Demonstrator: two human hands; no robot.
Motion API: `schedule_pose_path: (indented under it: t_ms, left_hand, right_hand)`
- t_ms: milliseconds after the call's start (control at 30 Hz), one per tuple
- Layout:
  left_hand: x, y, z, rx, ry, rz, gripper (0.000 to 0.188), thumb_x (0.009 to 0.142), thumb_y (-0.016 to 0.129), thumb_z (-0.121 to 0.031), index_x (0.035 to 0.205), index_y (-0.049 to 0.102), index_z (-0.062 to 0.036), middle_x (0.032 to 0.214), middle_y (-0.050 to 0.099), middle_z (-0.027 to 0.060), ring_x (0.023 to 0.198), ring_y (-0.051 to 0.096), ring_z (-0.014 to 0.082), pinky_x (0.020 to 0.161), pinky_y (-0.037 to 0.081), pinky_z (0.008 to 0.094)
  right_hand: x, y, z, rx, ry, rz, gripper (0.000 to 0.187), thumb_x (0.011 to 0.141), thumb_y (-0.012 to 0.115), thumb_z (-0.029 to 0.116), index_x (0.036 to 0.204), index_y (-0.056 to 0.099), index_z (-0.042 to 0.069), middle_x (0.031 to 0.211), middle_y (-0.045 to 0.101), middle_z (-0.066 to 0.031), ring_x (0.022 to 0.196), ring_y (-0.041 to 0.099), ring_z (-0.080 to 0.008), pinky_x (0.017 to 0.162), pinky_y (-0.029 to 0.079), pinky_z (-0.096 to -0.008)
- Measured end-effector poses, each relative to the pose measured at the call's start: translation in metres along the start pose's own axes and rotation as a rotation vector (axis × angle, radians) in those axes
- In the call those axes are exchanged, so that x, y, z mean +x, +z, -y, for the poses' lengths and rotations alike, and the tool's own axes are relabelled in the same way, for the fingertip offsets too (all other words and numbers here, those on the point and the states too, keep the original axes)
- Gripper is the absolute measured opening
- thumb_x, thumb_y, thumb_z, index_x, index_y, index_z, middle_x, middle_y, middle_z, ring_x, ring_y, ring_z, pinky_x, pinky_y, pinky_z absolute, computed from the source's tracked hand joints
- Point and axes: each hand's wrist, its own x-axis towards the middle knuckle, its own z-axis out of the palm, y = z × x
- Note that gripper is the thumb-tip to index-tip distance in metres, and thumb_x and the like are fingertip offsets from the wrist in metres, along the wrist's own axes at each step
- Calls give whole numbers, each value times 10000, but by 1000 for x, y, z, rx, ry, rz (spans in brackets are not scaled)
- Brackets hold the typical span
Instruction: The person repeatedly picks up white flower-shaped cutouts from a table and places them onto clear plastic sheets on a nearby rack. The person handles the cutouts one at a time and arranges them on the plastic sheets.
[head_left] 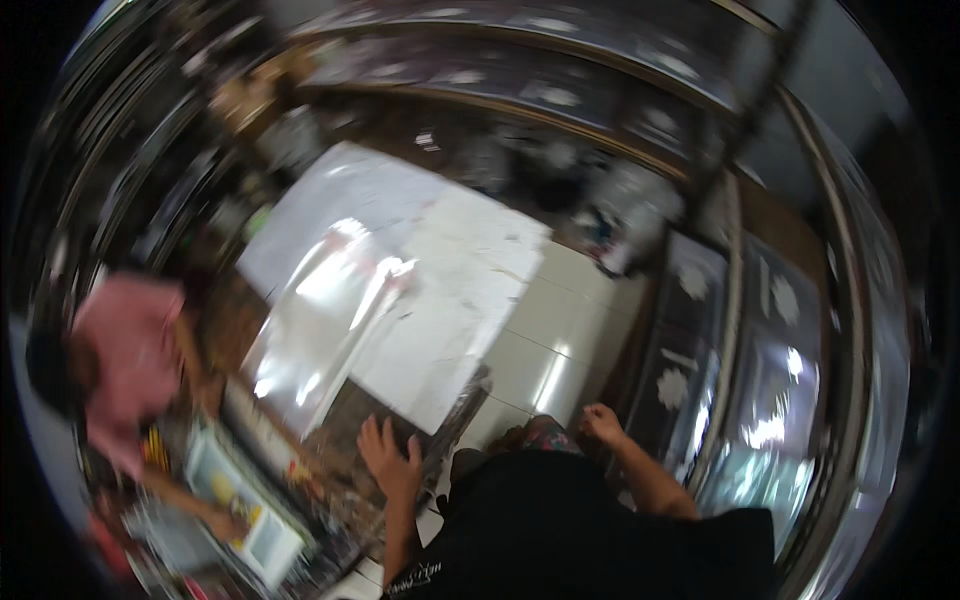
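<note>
My left hand (388,458) is held with its fingers spread and nothing in it, by the near corner of the worktable. Close beyond it lies a large white board or sheet (450,290). A shiny clear plastic sheet (330,300) covers the left part of that white surface and reflects the light. My right hand (600,424) hangs at my right side, fingers curled in, and no object shows in it. It is nearest to the dark plastic-covered packages (672,390) on the right. The picture is blurred by motion.
A co-worker in a pink shirt (130,360) leans in at the left, one hand near a white-framed tray (215,465) with yellow things inside. Shelves of plastic-wrapped goods (550,95) run along the back and right. Pale floor tiles (535,355) lie between table and right shelves.
</note>
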Motion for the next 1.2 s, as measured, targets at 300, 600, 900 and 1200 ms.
schedule_pose_path:
  t_ms: [300, 600, 900, 1200]
  left_hand:
    - [-2, -6, 0, -42, -82, 8, 579, 885, 673, -354, 1347, 566, -22, 1497, 427, 227, 1431, 338, 387, 1201, 207, 541]
    - [-2, -8, 0, -51, -95, -6, 557, 903, 655, -367, 1347, 569, -42, 1491, 439, 209, 1425, 347, 379, 1200, 223, 527]
    - [-3, -6, 0, -36, -91, 7, 556, 907, 649, -356, 1355, 557, -39, 1476, 450, 225, 1423, 349, 393, 1192, 226, 543]
    - [-1, -11, -2, -26, -86, -2, 554, 893, 663, -348, 1333, 564, -26, 1466, 457, 226, 1410, 364, 393, 1188, 234, 547]
  right_hand:
    - [1, -5, 19, -89, 139, 149, 111, 995, 579, 170, 1091, 547, 124, 933, 640, -60, 753, 695, -224, 636, 574, -365]
    - [14, -6, 42, -94, 149, 164, 96, 975, 603, 167, 1047, 543, 146, 896, 630, -46, 735, 692, -210, 597, 563, -343]
    - [26, -12, 20, -83, 102, 222, 106, 993, 595, 182, 1043, 543, 105, 855, 621, -64, 691, 661, -203, 572, 547, -339]
    - [6, -10, 8, -119, 169, 161, 181, 992, 599, 173, 1085, 564, 22, 815, 597, -70, 602, 595, -175, 530, 531, -335]
